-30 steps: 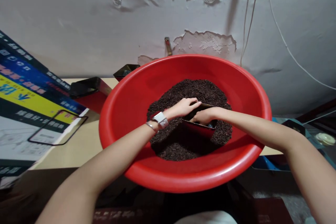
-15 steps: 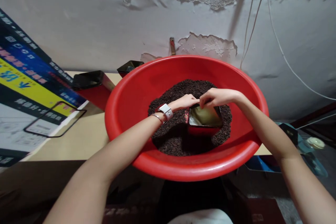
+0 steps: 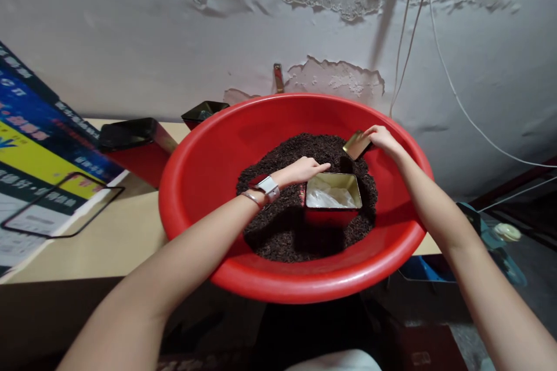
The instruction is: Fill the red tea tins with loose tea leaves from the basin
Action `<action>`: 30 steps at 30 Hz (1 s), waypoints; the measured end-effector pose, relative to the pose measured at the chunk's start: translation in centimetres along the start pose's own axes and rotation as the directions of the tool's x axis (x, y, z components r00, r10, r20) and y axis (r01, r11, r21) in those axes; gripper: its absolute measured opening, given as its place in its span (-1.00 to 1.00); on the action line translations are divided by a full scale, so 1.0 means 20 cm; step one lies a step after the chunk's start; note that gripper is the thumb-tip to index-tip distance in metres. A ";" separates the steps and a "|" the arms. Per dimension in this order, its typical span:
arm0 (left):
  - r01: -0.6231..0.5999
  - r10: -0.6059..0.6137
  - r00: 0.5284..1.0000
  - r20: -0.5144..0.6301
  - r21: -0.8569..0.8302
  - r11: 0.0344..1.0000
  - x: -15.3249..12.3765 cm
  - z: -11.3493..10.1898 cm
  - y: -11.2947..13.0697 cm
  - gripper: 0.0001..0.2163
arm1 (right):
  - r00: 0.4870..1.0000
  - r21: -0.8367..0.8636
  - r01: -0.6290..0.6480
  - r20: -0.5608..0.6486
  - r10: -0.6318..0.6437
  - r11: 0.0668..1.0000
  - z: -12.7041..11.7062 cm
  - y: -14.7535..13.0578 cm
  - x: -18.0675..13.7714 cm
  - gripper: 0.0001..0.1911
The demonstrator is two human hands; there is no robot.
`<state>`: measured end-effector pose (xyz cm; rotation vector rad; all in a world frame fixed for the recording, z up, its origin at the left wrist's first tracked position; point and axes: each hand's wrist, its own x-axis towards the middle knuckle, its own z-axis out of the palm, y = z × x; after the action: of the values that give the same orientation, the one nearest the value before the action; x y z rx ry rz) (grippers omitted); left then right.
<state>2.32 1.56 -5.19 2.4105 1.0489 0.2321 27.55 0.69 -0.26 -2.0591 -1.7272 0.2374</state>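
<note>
1. Over the red basin (image 3: 209, 145), I am bracing the red tin (image 3: 333, 208) with my left hand (image 3: 304, 169); fingers are lying straight and together, tips touching the tin's near-left rim, gripping nothing.
2. I am holding the tin's gold lid (image 3: 355, 145) in my right hand (image 3: 383, 138), fingers pinched on its edge, up by the basin's far wall.
3. I am seeing the tin sitting upright in the dark loose leaf (image 3: 278, 232), open, pale liner showing inside.
4. I am judging it best to be keeping the lid clear of the leaf and the tin level.
</note>
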 end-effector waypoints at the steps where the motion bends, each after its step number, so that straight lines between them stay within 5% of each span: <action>1: -0.020 0.020 1.000 0.014 0.017 1.000 -0.01 -0.01 0.00 -0.43 | 1.000 -0.022 0.008 0.010 -0.008 1.000 0.01 0.01 -0.01 -0.59; 5: -0.106 0.104 0.992 0.077 0.011 0.994 -0.03 -0.03 -0.01 -0.43 | 0.997 -0.001 0.078 -0.005 -0.078 0.997 -0.01 -0.06 -0.05 -0.68; 7: -0.118 0.118 0.989 0.094 0.003 0.993 -0.02 -0.04 -0.02 -0.46 | 0.963 0.162 0.194 0.157 -0.219 0.968 -0.02 -0.16 -0.10 -0.71; 8: -0.107 0.106 0.989 0.102 0.004 0.994 -0.02 -0.05 -0.03 -0.47 | 0.894 0.263 0.244 0.312 -0.322 0.933 -0.02 -0.21 -0.14 -0.72; 10: -0.070 0.070 0.989 0.128 0.001 0.998 -0.02 -0.06 -0.04 -0.49 | 0.596 0.361 0.299 0.653 -0.468 0.883 0.01 -0.33 -0.24 -0.71; 11: -0.055 0.055 0.988 0.145 -0.006 0.998 -0.03 -0.06 -0.04 -0.50 | 0.450 0.314 0.357 0.768 -0.456 0.880 0.04 -0.38 -0.29 -0.68; 12: -0.048 0.049 0.986 0.161 -0.015 0.999 -0.03 -0.07 -0.04 -0.51 | 0.374 0.225 0.451 0.830 -0.412 0.863 0.07 -0.42 -0.35 -0.61; 13: -0.047 0.050 0.984 0.171 -0.025 0.999 -0.03 -0.07 -0.04 -0.51 | 0.366 0.123 0.558 0.851 -0.376 0.821 0.11 -0.46 -0.39 -0.53; 15: -0.034 0.039 0.986 0.161 -0.033 0.999 -0.04 -0.08 -0.03 -0.49 | 0.445 -0.082 0.704 0.825 -0.348 0.705 0.19 -0.49 -0.45 -0.41; 19: 0.005 -0.004 0.997 0.072 -0.005 1.000 -0.04 -0.07 -0.03 -0.46 | 0.567 -0.318 0.727 0.778 -0.271 0.609 0.28 -0.47 -0.44 -0.60; 22: -0.029 0.025 0.995 -0.098 -0.037 0.999 -0.04 -0.07 -0.02 -0.51 | 0.575 -0.324 0.728 0.769 -0.280 0.605 0.20 -0.46 -0.40 -0.68; 25: -0.091 0.047 0.928 -0.369 -0.104 0.990 -0.05 -0.09 0.02 -0.56 | 0.584 -0.209 0.732 0.682 -0.440 0.648 0.05 -0.47 -0.39 -0.76; 27: -0.143 0.067 0.886 -0.458 -0.134 0.981 -0.07 -0.11 0.06 -0.55 | 0.644 -0.147 0.694 0.565 -0.516 0.704 -0.04 -0.47 -0.39 -0.80; 30: -0.241 0.153 0.887 -0.436 -0.154 0.958 -0.10 -0.13 0.11 -0.60 | 0.752 -0.166 0.621 0.403 -0.522 0.766 -0.14 -0.45 -0.39 -0.84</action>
<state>1.50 -0.15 -1.84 2.3269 0.8937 0.9231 19.03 -6.34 4.96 -1.5956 -2.6670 0.1421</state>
